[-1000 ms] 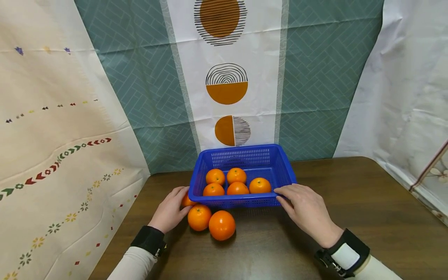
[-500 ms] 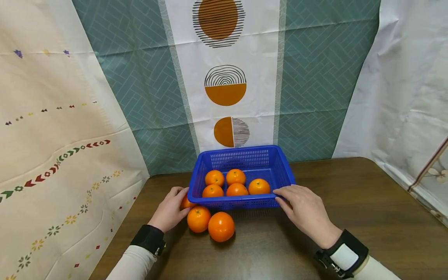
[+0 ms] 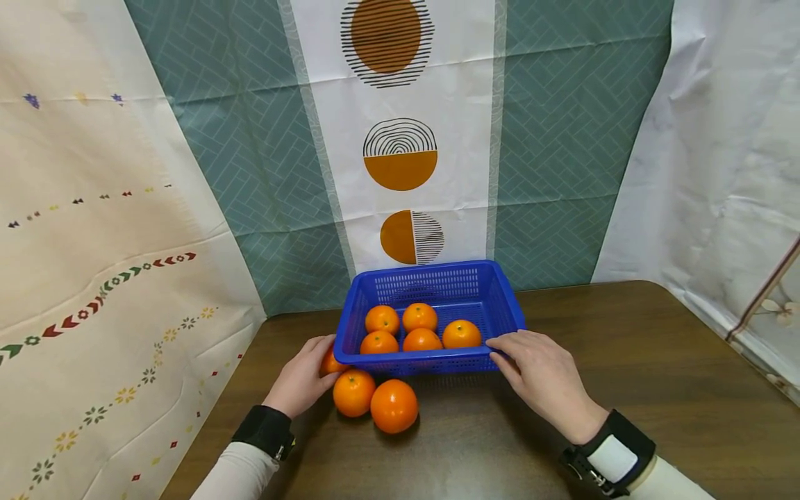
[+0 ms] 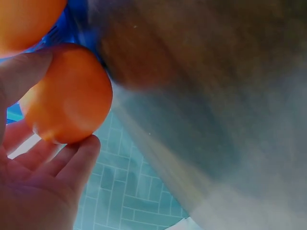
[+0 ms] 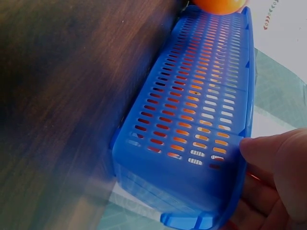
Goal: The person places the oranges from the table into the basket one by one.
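Observation:
A blue plastic basket (image 3: 412,360) with slotted walls stands on the table, and several oranges (image 3: 420,317) lie inside it on the left and middle. My left hand (image 3: 298,378) holds another orange (image 4: 72,96) against the basket's front left corner. In the left wrist view its thumb is on one side of that orange and the fingertips are on the other. My right hand (image 3: 550,378) pinches the basket's rim near the front right corner. The right wrist view shows the thumb (image 5: 264,151) on the rim, with the other fingers partly hidden behind the wall.
Two loose oranges sit in front of the basket: one orange (image 3: 354,393) close to my left hand and a second orange (image 3: 394,406) right beside it. The brown wooden table (image 3: 625,347) extends to the right. A patterned cloth (image 3: 556,139) hangs behind.
The head view has drifted very slightly. Both hands, the basket and the oranges keep their places relative to each other.

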